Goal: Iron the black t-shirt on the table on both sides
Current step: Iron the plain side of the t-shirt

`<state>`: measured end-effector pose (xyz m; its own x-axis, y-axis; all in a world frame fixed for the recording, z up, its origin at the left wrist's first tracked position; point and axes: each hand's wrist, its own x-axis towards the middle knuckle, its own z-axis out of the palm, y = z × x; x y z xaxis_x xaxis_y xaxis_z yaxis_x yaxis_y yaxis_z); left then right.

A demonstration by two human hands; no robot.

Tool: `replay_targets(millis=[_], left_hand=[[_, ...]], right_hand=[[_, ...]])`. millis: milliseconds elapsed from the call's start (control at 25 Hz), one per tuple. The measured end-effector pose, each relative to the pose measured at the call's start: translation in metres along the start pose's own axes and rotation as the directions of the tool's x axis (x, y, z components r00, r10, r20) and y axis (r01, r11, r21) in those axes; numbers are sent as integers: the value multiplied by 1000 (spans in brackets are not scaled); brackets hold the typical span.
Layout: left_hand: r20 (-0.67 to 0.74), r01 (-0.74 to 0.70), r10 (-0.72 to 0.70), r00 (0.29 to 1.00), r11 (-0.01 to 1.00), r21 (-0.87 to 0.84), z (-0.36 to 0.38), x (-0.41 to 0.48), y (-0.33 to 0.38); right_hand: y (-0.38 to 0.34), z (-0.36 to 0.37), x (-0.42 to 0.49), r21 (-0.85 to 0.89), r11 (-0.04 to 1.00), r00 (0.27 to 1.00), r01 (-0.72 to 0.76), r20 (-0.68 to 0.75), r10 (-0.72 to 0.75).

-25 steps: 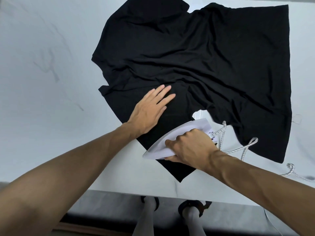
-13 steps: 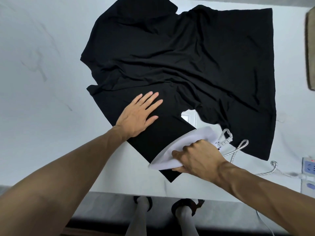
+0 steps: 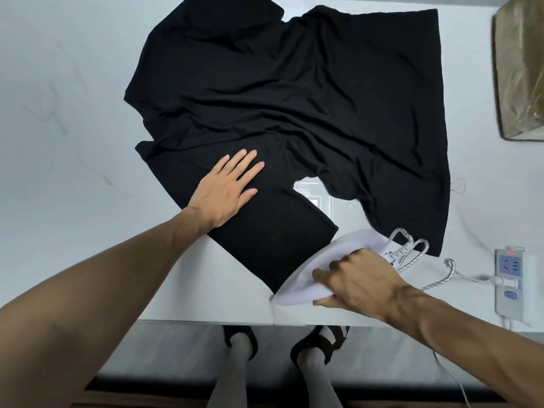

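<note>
Right hand [image 3: 359, 284] is curled tight round the white iron [image 3: 303, 281], which sits at the cuff end of the sleeve [image 3: 265, 240], close to the table [image 3: 59, 142] near edge. The sleeve's long axis runs far-left from the iron, so the next pass likely heads that way. Left hand [image 3: 226, 192] lies flat with fingers straight, pinning it, and the rest of the black t-shirt [image 3: 294, 98] spreads creased to the far edge.

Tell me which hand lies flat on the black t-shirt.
The left hand, fingers straight on the black t-shirt; the right hand grips the white electric iron.
</note>
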<state>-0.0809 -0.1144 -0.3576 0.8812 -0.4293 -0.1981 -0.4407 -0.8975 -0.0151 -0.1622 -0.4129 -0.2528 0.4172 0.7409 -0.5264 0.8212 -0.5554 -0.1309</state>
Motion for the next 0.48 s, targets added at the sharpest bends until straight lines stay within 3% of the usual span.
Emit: replay_targets(millis=[120,240,480], left_hand=[[8,66,-66,998,990,-124,-4,-7,7],[31,120,-116,993,983,-137,-5,-10,6],[79,131,-122,989,984,-121,3,-10,-2]], right_hand=[[14,-22,10,-36,998,992,-58,-111,54],[20,-52,48,-138,990,977,-12,-212,-18],[24,-71,103,-220,974,991,-46,-132,17]])
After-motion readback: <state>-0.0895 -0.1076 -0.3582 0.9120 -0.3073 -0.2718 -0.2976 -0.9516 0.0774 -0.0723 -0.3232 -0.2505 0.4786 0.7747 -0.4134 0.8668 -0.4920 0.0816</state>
